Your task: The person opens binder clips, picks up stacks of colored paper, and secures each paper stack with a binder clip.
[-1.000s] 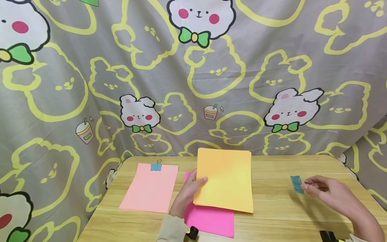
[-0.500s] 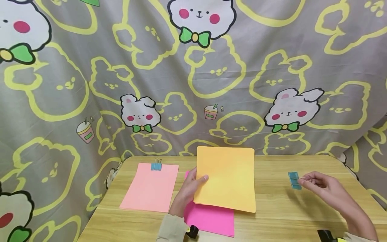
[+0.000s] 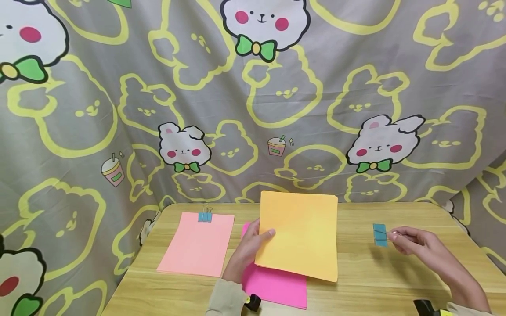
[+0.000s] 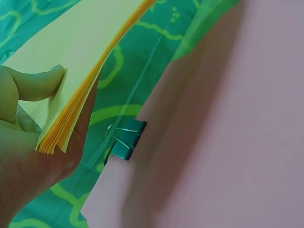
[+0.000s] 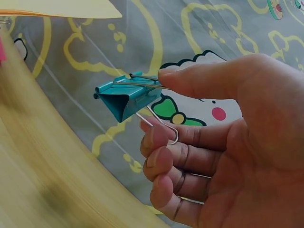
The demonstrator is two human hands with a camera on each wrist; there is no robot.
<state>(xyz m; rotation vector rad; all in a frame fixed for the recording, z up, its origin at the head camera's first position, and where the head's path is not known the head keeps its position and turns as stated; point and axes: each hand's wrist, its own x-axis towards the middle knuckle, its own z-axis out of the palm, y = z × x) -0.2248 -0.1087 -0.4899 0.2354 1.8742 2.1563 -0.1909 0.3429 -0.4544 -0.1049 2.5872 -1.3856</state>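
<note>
My left hand [image 3: 247, 249] grips a stack of orange-yellow paper sheets [image 3: 300, 237] by its left edge, thumb on the front face. The stack is raised and tilted above the table; in the left wrist view its several sheets fan slightly apart at the lower corner. To the right, my right hand [image 3: 428, 248] holds a blue binder clip [image 5: 128, 97] in the air, apart from the stack. The thumb lies on one wire handle and the curled fingers are at the other. The clip's two lips look nearly together.
On the left lies a light pink paper stack [image 3: 197, 245] with another blue binder clip [image 3: 204, 217] on its top edge. Bright pink sheets [image 3: 276, 287] lie under the raised stack, partly hidden. A patterned curtain [image 3: 237, 101] hangs behind the wooden table [image 3: 363, 289].
My right hand has moved slightly left with the binder clip, which has turned more upright. The orange-yellow stack has shifted a little to the right in my left hand.
</note>
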